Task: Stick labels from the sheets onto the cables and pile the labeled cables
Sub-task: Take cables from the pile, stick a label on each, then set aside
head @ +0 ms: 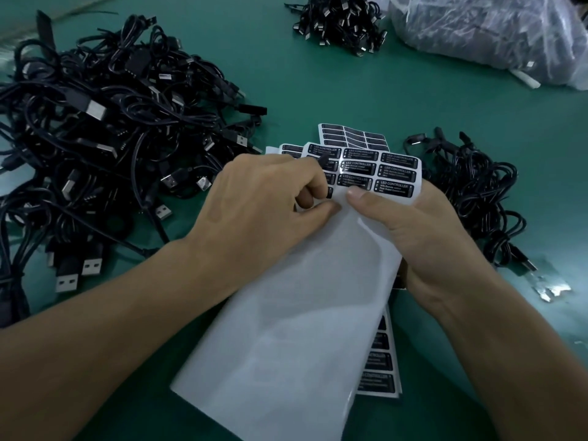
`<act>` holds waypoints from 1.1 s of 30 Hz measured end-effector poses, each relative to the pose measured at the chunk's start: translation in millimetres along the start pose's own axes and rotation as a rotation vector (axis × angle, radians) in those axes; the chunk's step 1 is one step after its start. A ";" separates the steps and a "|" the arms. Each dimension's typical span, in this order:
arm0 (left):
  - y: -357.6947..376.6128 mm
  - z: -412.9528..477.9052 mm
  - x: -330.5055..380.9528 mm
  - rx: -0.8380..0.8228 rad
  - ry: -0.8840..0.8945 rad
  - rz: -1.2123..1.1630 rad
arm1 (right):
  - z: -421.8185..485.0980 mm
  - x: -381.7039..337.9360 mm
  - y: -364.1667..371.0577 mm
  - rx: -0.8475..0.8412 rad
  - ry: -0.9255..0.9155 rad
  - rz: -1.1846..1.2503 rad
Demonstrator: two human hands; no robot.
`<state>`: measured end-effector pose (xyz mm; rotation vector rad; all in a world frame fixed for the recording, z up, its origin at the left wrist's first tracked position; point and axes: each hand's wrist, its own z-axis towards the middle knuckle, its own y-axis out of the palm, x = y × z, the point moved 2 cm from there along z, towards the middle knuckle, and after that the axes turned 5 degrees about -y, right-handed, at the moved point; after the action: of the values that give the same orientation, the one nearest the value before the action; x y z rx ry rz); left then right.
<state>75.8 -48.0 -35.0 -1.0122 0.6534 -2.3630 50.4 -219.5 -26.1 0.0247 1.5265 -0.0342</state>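
Green table (318,74) cloth is under everything. In the middle, two hands hold up a white label sheet (305,281). Most of the sheet is bare and shiny. Rows of black labels (396,173) are left only at its far end.

The right hand (426,237) grips the right side of the sheet, with the thumb pressed on top and the fingers tucked under. The left hand (254,205) has its fingers curled and pinches the sheet near the left-most labels. It may be pinching one label, but the fingers hide that spot.

To the left of the sheet lies a big pile of cables (111,128), black and tangled, with silver plugs. Just to the right of the sheet is a small pile of cables (474,189). Far past the sheet sits a tied bundle (340,20), and beside that is a clear plastic bag (496,33) with dark things in it. More label sheets (380,367) peek out from under the held sheet.
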 end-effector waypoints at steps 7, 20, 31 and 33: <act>-1.6 0.3 0.7 0.029 -0.016 -0.004 | 0.5 0.2 0.3 -0.031 0.002 0.042; 3.1 0.3 1.8 -0.090 -0.146 -0.069 | -0.7 1.9 1.0 0.015 -0.024 0.018; 4.9 1.9 3.0 -0.121 -0.215 -0.093 | 1.1 3.6 -2.2 0.014 -0.036 0.000; 5.2 2.6 2.5 -0.127 -0.222 -0.095 | 1.3 3.3 -2.2 0.009 -0.035 -0.009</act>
<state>77.5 -54.1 -35.2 -1.3652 0.6899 -2.2667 51.8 -221.8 -29.3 0.0241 1.4915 -0.0489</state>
